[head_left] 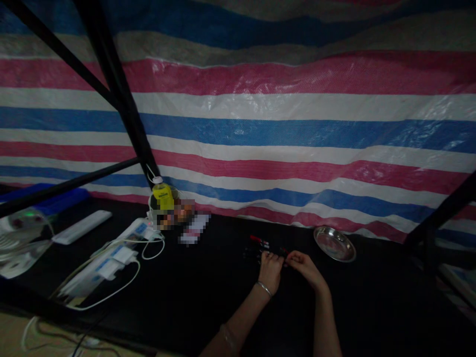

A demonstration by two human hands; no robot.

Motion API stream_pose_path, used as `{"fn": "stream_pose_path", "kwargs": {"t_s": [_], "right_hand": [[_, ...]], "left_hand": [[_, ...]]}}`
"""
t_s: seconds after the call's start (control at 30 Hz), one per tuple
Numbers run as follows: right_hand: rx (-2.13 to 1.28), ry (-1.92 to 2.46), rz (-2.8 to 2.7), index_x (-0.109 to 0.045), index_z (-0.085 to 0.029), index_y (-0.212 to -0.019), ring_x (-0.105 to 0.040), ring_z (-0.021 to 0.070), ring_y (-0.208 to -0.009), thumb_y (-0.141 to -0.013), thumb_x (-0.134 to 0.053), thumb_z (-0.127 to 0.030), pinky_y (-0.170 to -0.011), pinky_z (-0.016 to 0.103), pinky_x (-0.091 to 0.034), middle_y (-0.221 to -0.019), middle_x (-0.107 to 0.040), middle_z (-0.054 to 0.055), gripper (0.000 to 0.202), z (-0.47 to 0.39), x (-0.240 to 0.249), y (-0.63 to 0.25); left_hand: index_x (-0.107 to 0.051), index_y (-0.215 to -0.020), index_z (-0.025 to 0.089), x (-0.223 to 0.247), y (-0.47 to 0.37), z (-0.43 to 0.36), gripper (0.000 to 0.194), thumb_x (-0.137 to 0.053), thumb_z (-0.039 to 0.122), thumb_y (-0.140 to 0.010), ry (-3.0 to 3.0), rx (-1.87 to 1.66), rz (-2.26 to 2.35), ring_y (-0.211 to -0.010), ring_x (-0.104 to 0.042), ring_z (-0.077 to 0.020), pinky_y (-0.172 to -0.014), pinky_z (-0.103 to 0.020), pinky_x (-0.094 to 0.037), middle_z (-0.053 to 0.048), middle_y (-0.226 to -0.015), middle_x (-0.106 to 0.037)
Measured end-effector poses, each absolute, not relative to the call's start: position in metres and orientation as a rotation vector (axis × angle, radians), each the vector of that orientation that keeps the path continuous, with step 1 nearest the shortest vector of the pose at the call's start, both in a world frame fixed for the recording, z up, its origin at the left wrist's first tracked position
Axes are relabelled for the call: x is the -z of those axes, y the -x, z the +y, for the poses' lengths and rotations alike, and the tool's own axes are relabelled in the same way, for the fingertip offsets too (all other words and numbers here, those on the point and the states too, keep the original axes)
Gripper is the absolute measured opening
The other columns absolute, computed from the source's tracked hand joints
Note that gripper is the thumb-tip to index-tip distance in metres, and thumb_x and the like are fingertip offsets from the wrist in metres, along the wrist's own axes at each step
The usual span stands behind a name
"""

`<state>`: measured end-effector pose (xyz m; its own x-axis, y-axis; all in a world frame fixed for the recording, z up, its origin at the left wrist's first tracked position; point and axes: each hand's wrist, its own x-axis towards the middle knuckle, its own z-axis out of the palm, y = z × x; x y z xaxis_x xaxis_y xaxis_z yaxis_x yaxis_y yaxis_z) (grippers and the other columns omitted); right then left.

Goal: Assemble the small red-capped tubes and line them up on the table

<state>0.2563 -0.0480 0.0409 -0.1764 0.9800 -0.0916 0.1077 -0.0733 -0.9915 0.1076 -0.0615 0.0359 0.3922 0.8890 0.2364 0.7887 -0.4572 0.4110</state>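
The slim red-and-black pieces in front of you look like pens or markers, though the dark tabletop hides their outlines. They are probably light and stiff, with smooth barrels that could roll or slip under a fingertip; a thumb-and-forefinger pinch around mid-barrel should suit them, and they don't look fragile. They lie just beyond your left hand, whose fingers are curled down at their near edge; you can't tell whether it has hold of one. Your right hand reaches in from the other side, thumb and forefinger drawn close together at a small red part between the two hands, but it's too dim to tell whether they grip it. The shiny metal dish sits beyond your right hand and to its right, apart from your fingers.
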Motion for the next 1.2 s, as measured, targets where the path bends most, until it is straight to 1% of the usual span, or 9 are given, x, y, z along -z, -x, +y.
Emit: {"fn": "stream_pose_path", "kwargs": {"t_s": [0.1,0.2,0.37,0.47,0.57,0.67,0.8,1.07,1.2], "right_hand": [[-1.417,1.199,-1.327,-0.06,-0.018,-0.067,-0.044,0.0086,-0.045,-0.061,-0.068,-0.038,-0.045,0.021,-0.03,-0.057,-0.062,-0.001,0.023,-0.051,-0.047,-0.254],[-1.437,1.116,-1.223,-0.06,-0.018,-0.071,-0.046,0.0094,-0.047,-0.061,-0.07,-0.04,-0.046,0.021,-0.032,-0.06,-0.062,0.0,0.027,-0.051,-0.051,-0.251],[-1.489,0.999,-1.142,-0.066,-0.017,-0.085,-0.046,0.0084,-0.047,-0.062,-0.072,-0.041,-0.045,0.022,-0.033,-0.067,-0.064,0.002,0.033,-0.05,-0.051,-0.243],[-1.492,1.01,-1.164,-0.067,-0.016,-0.084,-0.049,0.0087,-0.049,-0.06,-0.074,-0.039,-0.048,0.023,-0.036,-0.07,-0.066,0.003,0.034,-0.049,-0.049,-0.239],[-1.5,1.044,-1.175,-0.065,-0.016,-0.078,-0.05,0.0101,-0.05,-0.057,-0.076,-0.039,-0.049,0.023,-0.037,-0.063,-0.063,0.001,0.033,-0.049,-0.047,-0.236],[-1.518,1.045,-1.194,-0.061,-0.017,-0.075,-0.049,0.0096,-0.048,-0.058,-0.076,-0.039,-0.048,0.022,-0.036,-0.056,-0.059,-0.002,0.032,-0.049,-0.047,-0.234],[-1.534,1.025,-1.214,-0.057,-0.018,-0.074,-0.048,0.0089,-0.047,-0.059,-0.074,-0.041,-0.047,0.022,-0.035,-0.06,-0.06,-0.002,0.033,-0.052,-0.054,-0.232],[-1.394,0.923,-0.933,-0.067,-0.017,-0.089,-0.042,0.0062,-0.044,-0.062,-0.072,-0.044,-0.044,0.021,-0.031,-0.062,-0.061,-0.001,0.038,-0.045,-0.057,-0.22],[-1.305,0.88,-0.685,-0.064,-0.02,-0.079,-0.055,0.0116,-0.055,-0.054,-0.078,-0.039,-0.047,0.022,-0.038,-0.073,-0.07,0.003,0.035,-0.038,-0.05,-0.2]], "left_hand": [[-0.057,-0.11,0.021,-0.036,-0.107,-0.068,0.039,-0.035,0.005,-0.082,-2.29,-0.72,1.533,-0.091,-0.054,-0.0199,-0.086,-0.04,-0.03,-0.008,-0.1,-0.061],[-0.053,-0.118,0.022,-0.039,-0.107,-0.07,0.045,-0.032,0.004,-0.083,-2.133,-0.865,1.556,-0.095,-0.053,-0.0195,-0.085,-0.039,-0.032,-0.008,-0.106,-0.057],[-0.062,-0.105,0.021,-0.042,-0.105,-0.064,0.038,-0.034,0.006,-0.083,-1.917,-1.058,1.508,-0.092,-0.055,-0.0187,-0.085,-0.038,-0.038,-0.008,-0.1,-0.059],[-0.065,-0.095,0.019,-0.042,-0.101,-0.061,0.031,-0.038,0.01,-0.084,-1.846,-1.137,1.471,-0.086,-0.056,-0.0182,-0.082,-0.037,-0.042,-0.007,-0.093,-0.06],[-0.065,-0.091,0.019,-0.042,-0.098,-0.06,0.026,-0.041,0.012,-0.083,-1.798,-1.207,1.42,-0.086,-0.057,-0.0185,-0.081,-0.036,-0.045,-0.007,-0.091,-0.059],[-0.063,-0.089,0.018,-0.04,-0.097,-0.06,0.024,-0.042,0.011,-0.082,-1.713,-1.272,1.353,-0.086,-0.058,-0.0175,-0.078,-0.034,-0.048,-0.007,-0.092,-0.057],[-0.062,-0.087,0.017,-0.039,-0.099,-0.06,0.019,-0.044,0.012,-0.081,-1.628,-1.31,1.323,-0.081,-0.058,-0.0158,-0.075,-0.032,-0.049,-0.007,-0.091,-0.057],[-0.062,-0.086,0.015,-0.04,-0.099,-0.063,0.015,-0.052,0.021,-0.077,-1.315,-1.502,1.228,-0.072,-0.061,-0.0141,-0.066,-0.028,-0.053,-0.004,-0.084,-0.058],[-0.063,-0.087,0.015,-0.039,-0.103,-0.066,0.016,-0.055,0.022,-0.075,-1.268,-1.523,1.156,-0.074,-0.063,-0.0157,-0.068,-0.029,-0.053,-0.005,-0.085,-0.064]]}}
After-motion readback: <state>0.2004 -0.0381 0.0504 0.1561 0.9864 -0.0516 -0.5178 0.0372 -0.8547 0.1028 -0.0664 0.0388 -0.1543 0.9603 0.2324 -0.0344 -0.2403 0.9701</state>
